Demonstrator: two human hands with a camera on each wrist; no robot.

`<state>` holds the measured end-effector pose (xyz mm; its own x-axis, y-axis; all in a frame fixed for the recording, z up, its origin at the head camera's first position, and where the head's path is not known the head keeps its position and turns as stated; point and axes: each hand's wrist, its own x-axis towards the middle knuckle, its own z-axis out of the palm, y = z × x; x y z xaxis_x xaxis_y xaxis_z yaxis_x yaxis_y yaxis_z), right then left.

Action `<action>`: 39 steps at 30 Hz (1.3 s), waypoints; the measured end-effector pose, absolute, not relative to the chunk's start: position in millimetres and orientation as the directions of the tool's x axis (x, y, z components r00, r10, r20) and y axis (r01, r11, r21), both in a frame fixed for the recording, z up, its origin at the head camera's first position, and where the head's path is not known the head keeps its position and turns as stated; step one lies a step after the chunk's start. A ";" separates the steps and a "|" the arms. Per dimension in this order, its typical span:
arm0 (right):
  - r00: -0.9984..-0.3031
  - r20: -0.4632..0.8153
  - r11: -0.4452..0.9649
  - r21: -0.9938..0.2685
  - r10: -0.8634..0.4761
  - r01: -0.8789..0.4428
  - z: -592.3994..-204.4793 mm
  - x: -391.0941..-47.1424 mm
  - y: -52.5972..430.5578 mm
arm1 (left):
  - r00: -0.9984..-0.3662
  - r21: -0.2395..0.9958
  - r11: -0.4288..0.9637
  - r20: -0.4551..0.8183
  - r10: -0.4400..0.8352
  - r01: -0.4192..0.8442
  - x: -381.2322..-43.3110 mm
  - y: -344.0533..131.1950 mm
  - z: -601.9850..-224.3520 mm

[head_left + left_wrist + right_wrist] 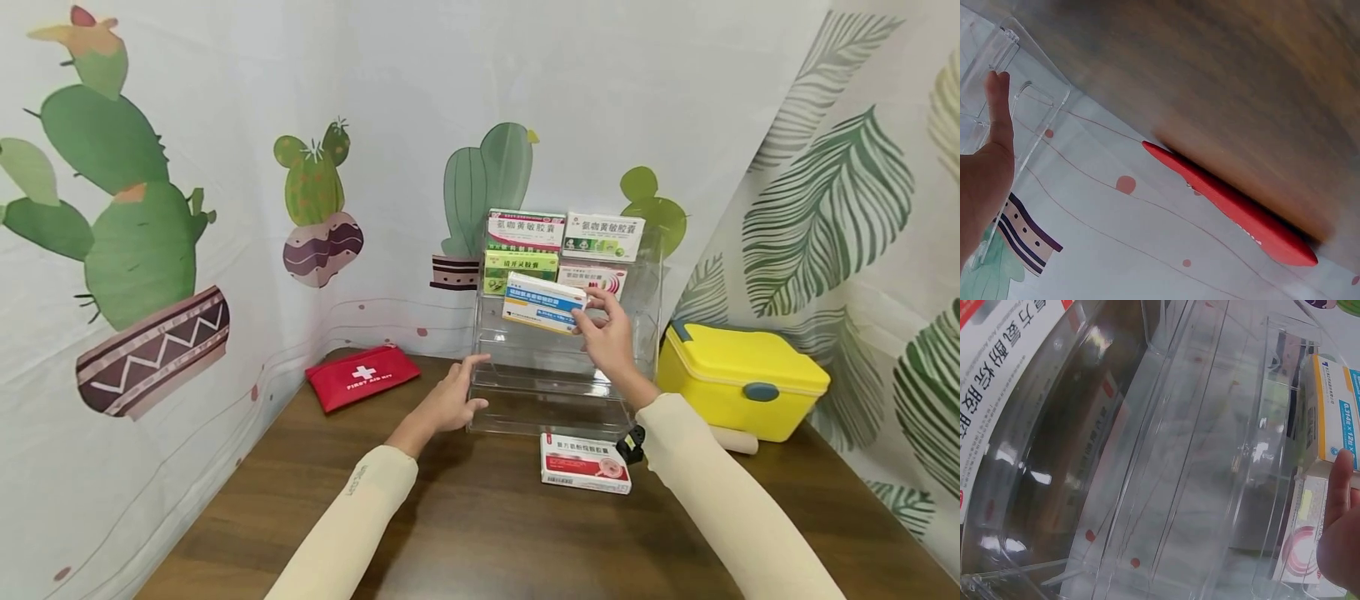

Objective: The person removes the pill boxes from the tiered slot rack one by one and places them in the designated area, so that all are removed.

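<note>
My right hand (606,333) pinches the right end of a blue-and-white medicine box (543,302), held tilted in front of the clear tiered display rack (555,398). In the right wrist view, a finger lies against the face of that medicine box (1335,412). My left hand (450,393) is at the rack's left side, fingers extended and holding nothing; whether it touches the plastic I cannot tell. On the upper tiers stand a pink-and-white box (527,232), a white-and-green box (602,236), a green box (520,268) and a pink-ringed box (603,279), partly hidden.
A white-and-red medicine box (585,463) lies on the wooden table (480,533) before the rack, beside a small black object (632,444). A red first aid pouch (363,377) is at the left. The yellow case (750,375) stands right, near a beige roll (737,439).
</note>
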<state>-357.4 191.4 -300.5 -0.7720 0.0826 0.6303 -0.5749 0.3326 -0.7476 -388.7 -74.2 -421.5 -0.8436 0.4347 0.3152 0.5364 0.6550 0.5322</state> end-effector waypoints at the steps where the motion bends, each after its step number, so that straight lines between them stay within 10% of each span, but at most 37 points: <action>1: -0.767 0.636 0.332 -0.744 0.084 -0.580 -300.2 -355.7 191.9 | -0.845 0.533 0.656 0.314 0.432 0.534 -388.7 -74.1 -422.0; 39: -0.662 0.749 0.110 -0.660 0.019 -0.743 -358.9 -320.3 229.5 | -0.848 0.531 0.662 0.307 0.432 0.529 -391.0 -74.0 -423.8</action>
<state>-320.3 229.5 -358.9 -0.6624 0.0191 0.7489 -0.7432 0.1098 -0.6601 -391.0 -74.0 -423.8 -0.8482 0.4319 0.3066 0.5290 0.6621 0.5309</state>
